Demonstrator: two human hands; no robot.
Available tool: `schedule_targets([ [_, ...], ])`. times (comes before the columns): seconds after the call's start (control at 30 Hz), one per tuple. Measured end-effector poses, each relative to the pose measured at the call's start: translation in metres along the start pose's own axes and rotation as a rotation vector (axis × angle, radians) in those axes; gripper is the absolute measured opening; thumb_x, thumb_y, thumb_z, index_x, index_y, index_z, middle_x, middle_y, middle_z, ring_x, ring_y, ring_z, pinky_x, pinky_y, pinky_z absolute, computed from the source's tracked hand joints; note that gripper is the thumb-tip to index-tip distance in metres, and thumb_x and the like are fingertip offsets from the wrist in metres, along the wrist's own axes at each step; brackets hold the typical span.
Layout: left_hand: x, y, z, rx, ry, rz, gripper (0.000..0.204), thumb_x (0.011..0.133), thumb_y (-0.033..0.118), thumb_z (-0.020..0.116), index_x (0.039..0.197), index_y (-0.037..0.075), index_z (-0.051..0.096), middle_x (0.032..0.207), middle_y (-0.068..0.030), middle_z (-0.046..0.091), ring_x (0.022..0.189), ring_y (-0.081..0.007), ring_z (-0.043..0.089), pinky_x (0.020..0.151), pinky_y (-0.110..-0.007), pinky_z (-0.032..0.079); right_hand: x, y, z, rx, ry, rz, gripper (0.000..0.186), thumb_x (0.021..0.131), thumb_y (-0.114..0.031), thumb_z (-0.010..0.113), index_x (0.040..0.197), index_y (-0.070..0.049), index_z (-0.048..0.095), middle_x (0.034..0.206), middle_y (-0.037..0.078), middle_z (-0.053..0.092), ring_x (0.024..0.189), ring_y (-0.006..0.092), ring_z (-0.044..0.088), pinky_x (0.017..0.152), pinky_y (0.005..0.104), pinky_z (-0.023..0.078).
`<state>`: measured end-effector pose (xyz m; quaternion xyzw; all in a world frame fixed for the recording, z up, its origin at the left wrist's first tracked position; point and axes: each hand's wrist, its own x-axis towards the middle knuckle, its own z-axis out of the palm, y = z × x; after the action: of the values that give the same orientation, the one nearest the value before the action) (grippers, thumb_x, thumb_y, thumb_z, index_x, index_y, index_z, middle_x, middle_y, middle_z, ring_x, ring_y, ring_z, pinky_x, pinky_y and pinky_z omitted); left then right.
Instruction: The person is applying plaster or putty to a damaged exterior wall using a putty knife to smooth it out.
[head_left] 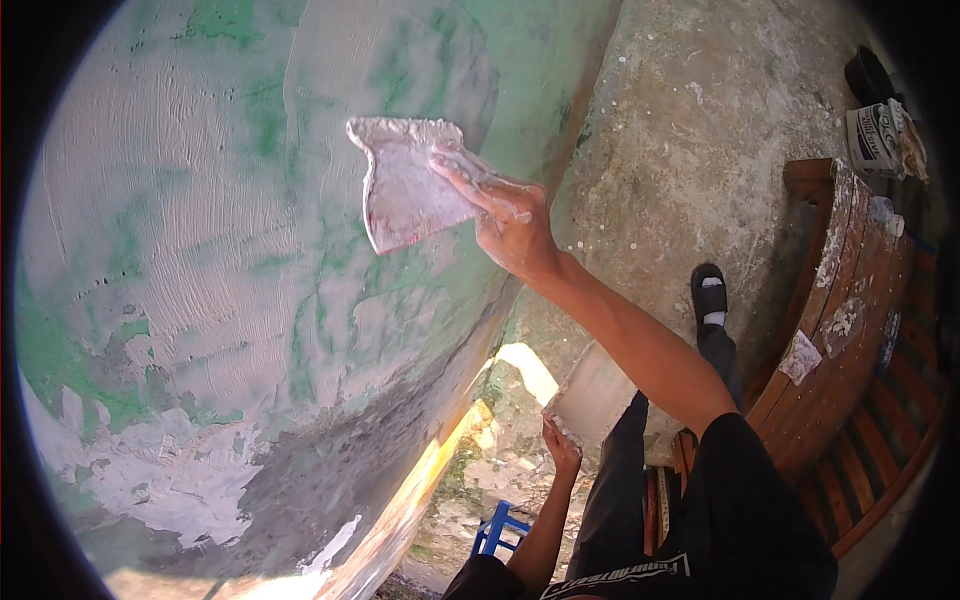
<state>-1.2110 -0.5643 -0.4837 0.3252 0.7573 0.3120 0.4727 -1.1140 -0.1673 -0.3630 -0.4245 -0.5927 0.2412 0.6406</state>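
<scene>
My right hand (pixel 520 228) grips a wide, putty-crusted spreader (pixel 408 198), fingers stretched along its near side. The spreader is in front of the green wall (pixel 120 380), which is unevenly coated with pale putty; whether its edge touches the wall I cannot tell. Lower down, my left hand (pixel 563 446) holds a flat, pale grey board (pixel 597 398) by its edge. Part of that board is hidden behind my right forearm.
A wooden bench (pixel 850 300), spattered white, stands at the right with a small putty-smeared piece (pixel 800 358) on it. Behind it are a white bucket (pixel 873 138) and a black container (pixel 868 75). A blue stool (pixel 497 527) stands low, near my left arm.
</scene>
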Motion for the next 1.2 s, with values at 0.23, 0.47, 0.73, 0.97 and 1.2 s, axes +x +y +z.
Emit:
schedule_targets([
  [0.23,0.009,-0.02,-0.016,0.184,0.065,0.193,0.047,0.101,0.029,0.024,0.123,-0.01,0.039,0.118,-0.0224,0.048,0.105,-0.0259,0.049,0.092,-0.036,0.039,-0.036,0.007,-0.023,0.226,-0.119,0.106,0.054,0.067,0.015,0.051,0.116,-0.008,0.062,0.111,0.015,0.063,0.099,0.0307,0.063,0.082,0.0333,0.051],
  [0.47,0.019,0.013,-0.01,-0.097,-0.113,-0.087,0.047,0.101,0.026,0.026,0.131,-0.009,0.036,0.125,-0.0248,0.045,0.112,-0.0295,0.046,0.099,-0.037,0.035,-0.017,0.068,-0.001,0.067,0.146,0.2,0.054,0.071,0.016,0.052,0.121,-0.005,0.057,0.115,0.017,0.062,0.105,0.0318,0.061,0.085,0.0316,0.048],
  [0.73,0.019,0.006,-0.021,-0.127,-0.188,-0.133,0.049,0.099,0.018,0.025,0.141,-0.007,0.023,0.135,-0.0275,0.035,0.117,-0.0352,0.041,0.103,-0.04,0.03,-0.123,0.013,0.052,0.07,-0.034,0.203,0.072,0.062,0.016,0.051,0.128,-0.014,0.053,0.122,0.011,0.058,0.112,0.0274,0.056,0.092,0.0349,0.05],
  [0.97,0.016,-0.031,-0.025,0.24,-0.044,0.191,0.05,0.1,0.028,0.024,0.133,-0.009,0.031,0.125,-0.0267,0.043,0.11,-0.0333,0.046,0.098,-0.036,0.033,-0.112,0.022,0.023,0.209,-0.029,0.226,0.061,0.067,0.016,0.05,0.123,-0.007,0.056,0.124,0.01,0.057,0.112,0.0257,0.057,0.093,0.0335,0.05],
  [1.2,0.013,-0.034,-0.011,0.706,0.09,0.627,0.055,0.1,0.03,0.02,0.141,-0.006,0.02,0.129,-0.0265,0.039,0.111,-0.0303,0.045,0.1,-0.035,0.032,-0.094,0.026,0.078,0.007,0.045,0.052,0.067,0.067,0.014,0.051,0.131,-0.004,0.046,0.136,0.014,0.045,0.125,0.0302,0.045,0.103,0.0364,0.042],
])
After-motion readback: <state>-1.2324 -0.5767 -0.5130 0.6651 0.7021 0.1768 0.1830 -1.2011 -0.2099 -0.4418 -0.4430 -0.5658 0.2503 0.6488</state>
